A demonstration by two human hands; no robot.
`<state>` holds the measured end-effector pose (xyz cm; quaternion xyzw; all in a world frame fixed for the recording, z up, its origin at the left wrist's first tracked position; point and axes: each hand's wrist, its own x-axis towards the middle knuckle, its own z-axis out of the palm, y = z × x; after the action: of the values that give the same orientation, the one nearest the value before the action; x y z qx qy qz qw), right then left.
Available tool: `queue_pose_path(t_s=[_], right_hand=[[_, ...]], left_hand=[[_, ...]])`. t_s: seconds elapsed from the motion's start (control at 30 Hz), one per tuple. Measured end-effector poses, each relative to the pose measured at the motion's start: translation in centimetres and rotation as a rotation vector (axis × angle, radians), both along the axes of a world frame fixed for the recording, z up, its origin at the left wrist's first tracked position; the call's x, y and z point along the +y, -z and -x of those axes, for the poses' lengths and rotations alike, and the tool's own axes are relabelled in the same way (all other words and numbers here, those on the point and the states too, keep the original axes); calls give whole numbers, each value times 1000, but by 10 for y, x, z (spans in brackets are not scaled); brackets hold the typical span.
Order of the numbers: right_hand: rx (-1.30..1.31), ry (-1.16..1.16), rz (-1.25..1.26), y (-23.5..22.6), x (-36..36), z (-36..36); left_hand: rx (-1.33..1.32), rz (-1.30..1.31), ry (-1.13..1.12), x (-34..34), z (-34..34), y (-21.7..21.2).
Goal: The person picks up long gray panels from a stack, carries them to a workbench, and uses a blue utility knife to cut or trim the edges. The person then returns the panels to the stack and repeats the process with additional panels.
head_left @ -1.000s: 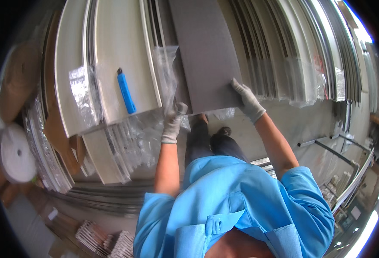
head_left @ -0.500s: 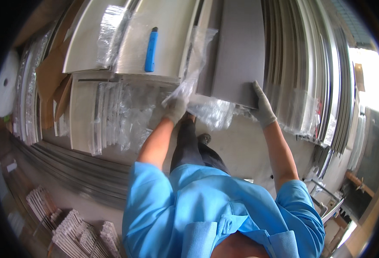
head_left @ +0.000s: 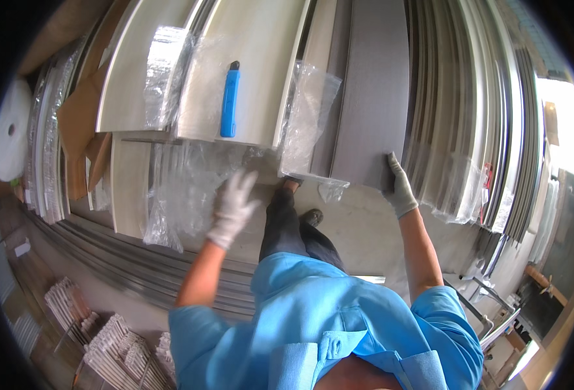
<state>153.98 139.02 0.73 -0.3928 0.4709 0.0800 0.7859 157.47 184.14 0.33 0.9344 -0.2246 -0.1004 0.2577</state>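
Note:
A long dark grey panel (head_left: 374,91) lies on the stack ahead of me. My right hand (head_left: 400,188), in a pale work glove, grips its near right corner, thumb on top and fingers out of sight below. In midair to the left, my gloved left hand (head_left: 233,207) is apart from everything, its fingers spread and slightly blurred. Clear plastic wrap (head_left: 311,110) lies over the left side of the panel's near end. Left of that, a blue utility knife (head_left: 230,101) rests on a cream panel (head_left: 254,52).
More wrapped long profiles (head_left: 456,104) stand side by side at the right. Bunched plastic film (head_left: 189,188) hangs below the cream panels. Brown cardboard (head_left: 75,130) and a white roll (head_left: 10,130) are at far left. Dark bars (head_left: 150,250) lie along the floor.
My left hand has let go of the plastic wrap and drawn back to the left, fingers opening. The wrap now lies flatter over the panel's end. My right hand keeps its hold.

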Motion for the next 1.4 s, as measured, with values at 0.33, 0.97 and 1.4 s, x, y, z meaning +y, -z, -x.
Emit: queue_pose_path(t_s=[0.33, 0.97, 1.4], right_hand=[[4, -14, 38, -11, -16, 7], [-148, -106, 112, 7, 15, 5], [-130, -174, 251, -3, 55, 142]], left_hand=[[-477, -620, 103, -209, -139, -26], [433, 524, -543, -252, -154, 51], [538, 458, -531, -204, -5, 68]])
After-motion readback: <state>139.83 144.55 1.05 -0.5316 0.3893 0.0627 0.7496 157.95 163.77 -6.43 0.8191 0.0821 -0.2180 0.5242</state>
